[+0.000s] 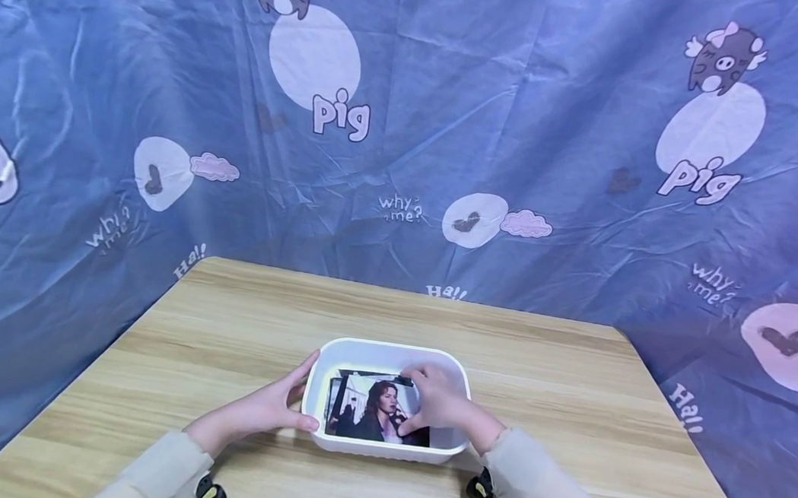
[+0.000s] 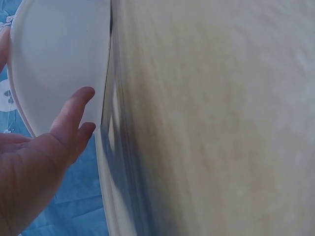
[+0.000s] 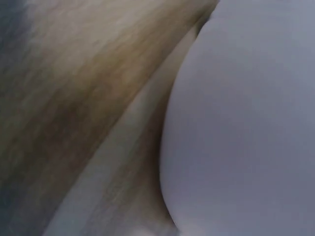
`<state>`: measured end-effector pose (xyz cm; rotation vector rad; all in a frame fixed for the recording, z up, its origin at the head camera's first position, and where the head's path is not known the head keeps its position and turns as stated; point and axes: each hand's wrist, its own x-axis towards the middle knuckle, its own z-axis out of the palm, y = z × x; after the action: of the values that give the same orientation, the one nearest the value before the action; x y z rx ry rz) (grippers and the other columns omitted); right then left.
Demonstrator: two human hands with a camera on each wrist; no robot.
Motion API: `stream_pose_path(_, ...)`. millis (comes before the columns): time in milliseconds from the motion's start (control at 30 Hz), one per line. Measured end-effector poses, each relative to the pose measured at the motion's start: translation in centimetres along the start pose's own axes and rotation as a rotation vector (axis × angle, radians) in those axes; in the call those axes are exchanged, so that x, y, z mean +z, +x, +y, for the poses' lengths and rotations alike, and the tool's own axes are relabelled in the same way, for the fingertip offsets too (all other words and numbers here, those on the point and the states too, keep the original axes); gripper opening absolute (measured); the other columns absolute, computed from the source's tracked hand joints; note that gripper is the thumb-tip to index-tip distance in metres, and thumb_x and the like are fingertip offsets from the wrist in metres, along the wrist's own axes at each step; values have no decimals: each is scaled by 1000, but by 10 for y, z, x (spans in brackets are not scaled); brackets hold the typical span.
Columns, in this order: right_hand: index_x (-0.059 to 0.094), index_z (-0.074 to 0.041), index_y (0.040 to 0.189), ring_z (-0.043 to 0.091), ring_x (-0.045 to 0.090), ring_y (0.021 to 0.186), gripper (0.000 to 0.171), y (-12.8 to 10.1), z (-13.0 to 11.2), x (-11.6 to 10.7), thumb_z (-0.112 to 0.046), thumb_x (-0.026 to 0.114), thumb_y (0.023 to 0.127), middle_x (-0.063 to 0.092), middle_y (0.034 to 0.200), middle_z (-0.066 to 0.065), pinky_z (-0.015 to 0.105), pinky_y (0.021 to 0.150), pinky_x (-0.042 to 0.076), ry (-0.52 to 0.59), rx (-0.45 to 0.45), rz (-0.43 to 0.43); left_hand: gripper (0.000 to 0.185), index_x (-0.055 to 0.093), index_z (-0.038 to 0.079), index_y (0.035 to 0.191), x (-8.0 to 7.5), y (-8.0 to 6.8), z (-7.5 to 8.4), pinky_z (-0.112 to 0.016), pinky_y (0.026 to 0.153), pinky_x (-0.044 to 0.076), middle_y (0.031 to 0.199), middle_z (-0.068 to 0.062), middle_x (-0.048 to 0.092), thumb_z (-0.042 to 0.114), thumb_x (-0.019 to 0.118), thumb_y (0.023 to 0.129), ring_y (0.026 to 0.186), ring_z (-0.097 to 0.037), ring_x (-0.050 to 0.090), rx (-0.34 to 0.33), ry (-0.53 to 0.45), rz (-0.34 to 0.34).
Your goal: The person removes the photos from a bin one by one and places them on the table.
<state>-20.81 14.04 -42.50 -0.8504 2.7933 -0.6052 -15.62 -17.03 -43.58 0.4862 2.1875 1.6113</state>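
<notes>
A white plastic box (image 1: 387, 451) with rounded corners stands on the table, holding a small stack of photo prints. The top photo print (image 1: 364, 422) shows a person with long curly hair in dark clothes. My left hand (image 1: 269, 409) grips the box's left end, thumb at the near corner and fingers spread along the side. In the left wrist view, my left hand (image 2: 37, 162) has fingertips against the box's outer wall (image 2: 61, 54). Reaching inside, my right hand (image 1: 438, 400) holds the photos at their right part, thumb over the picture, fingers at the far edge.
The wooden table (image 1: 555, 396) extends around the box on all sides. A blue printed cloth (image 1: 405, 150) hangs behind and beside it. Black devices (image 1: 480, 488) sit under both wrists. The box wall (image 3: 241, 123) fills much of the right wrist view, with no hand showing.
</notes>
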Motion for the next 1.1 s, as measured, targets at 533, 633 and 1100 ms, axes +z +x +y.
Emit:
stream_pose_path(533, 58, 2, 119, 39, 48, 117, 80, -1, -1, 5, -32, 91, 54, 53, 123, 21, 53, 104, 40, -61, -8, 58, 117, -9, 12, 155, 1, -1, 3, -63, 114, 17, 155, -34, 1, 19, 79, 78, 140, -53, 20, -11, -6, 4)
stream_pose_path(633, 58, 2, 119, 38, 49, 117, 80, -1, -1, 6, -32, 91, 55, 54, 122, 20, 52, 104, 40, -62, -12, 71, 117, -9, 11, 155, 1, -1, 3, -62, 114, 18, 155, -35, 1, 19, 79, 78, 140, -53, 21, -7, -3, 2)
stream_pose_path(1100, 58, -5, 99, 27, 58, 95, 50, 9, 1, 4, -10, 88, 60, 60, 100, 10, 46, 88, 51, 102, 20, 222, 116, -8, 11, 155, 2, -1, 4, -62, 114, 19, 155, -36, 6, 19, 79, 79, 139, -53, 22, -12, 17, 9)
